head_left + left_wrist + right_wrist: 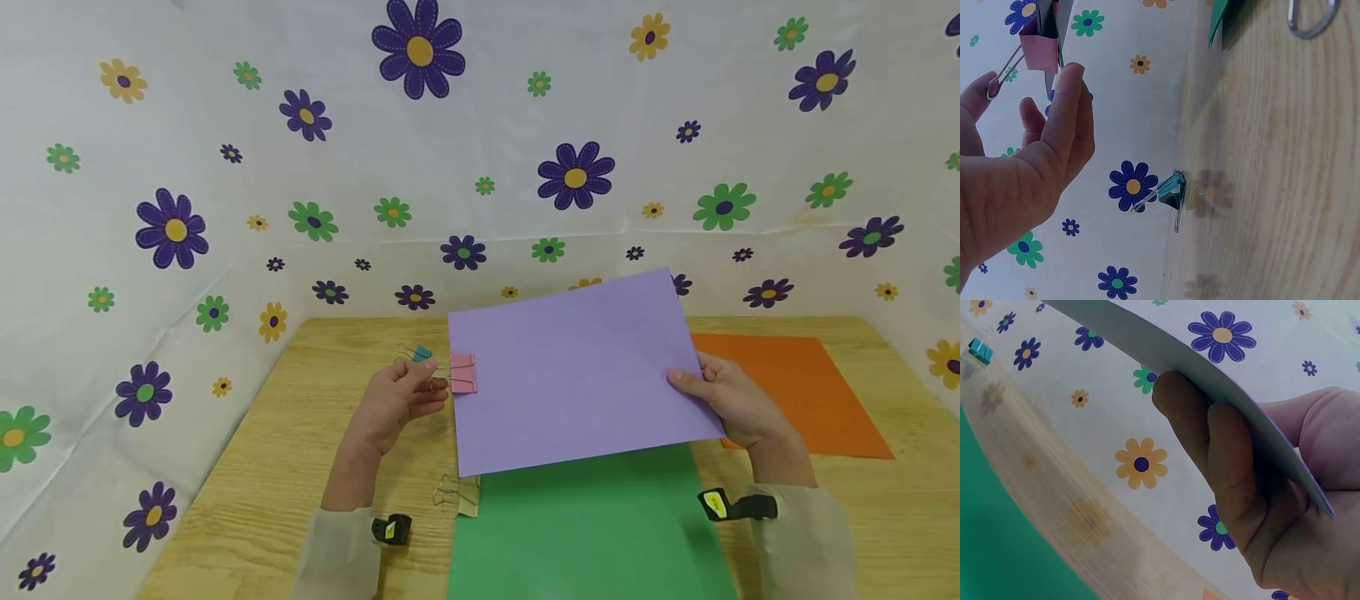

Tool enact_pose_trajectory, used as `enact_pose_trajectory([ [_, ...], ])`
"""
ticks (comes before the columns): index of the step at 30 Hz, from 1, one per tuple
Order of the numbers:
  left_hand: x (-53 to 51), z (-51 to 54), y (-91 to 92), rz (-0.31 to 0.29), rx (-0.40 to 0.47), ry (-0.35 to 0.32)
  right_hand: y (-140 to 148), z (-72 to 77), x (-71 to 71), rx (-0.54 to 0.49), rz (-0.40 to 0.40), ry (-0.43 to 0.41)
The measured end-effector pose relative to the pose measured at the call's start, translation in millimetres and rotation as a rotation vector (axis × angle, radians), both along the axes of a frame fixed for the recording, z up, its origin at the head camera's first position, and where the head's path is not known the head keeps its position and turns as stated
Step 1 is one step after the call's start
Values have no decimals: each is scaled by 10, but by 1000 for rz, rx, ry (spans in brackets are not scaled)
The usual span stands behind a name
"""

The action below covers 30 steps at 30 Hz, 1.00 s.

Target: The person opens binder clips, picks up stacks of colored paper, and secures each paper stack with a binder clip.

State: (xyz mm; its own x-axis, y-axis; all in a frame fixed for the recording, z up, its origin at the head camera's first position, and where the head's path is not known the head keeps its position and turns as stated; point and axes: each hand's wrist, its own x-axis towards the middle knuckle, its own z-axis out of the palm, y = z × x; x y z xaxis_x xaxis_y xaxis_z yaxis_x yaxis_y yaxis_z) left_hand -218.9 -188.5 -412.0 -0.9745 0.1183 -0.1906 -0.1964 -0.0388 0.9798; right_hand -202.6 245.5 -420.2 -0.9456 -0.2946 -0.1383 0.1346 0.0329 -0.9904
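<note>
A purple sheet of paper (577, 375) is held up, tilted, above a green sheet (600, 525). A pink binder clip (462, 373) sits on its left edge. My left hand (393, 400) pinches the clip's wire handles between thumb and fingers; in the left wrist view the clip (1040, 52) has its handles spread, with the thumb at one and a fingertip beside the other. My right hand (738, 400) grips the sheet's right edge, thumb on top; the fingers (1235, 462) bend beneath it in the right wrist view.
A cream binder clip (468, 497) is at the green sheet's left edge. A teal binder clip (422, 354) stands on the wooden table (277, 467) behind my left hand. An orange sheet (817, 400) lies at the right. A flowered cloth (480, 150) hangs behind.
</note>
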Motion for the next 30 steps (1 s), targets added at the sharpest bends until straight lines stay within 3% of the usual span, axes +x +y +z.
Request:
enact_pose_trajectory([
  [30,-11,18,-22,-37,72,8,20,-9,7,-32,59,29],
])
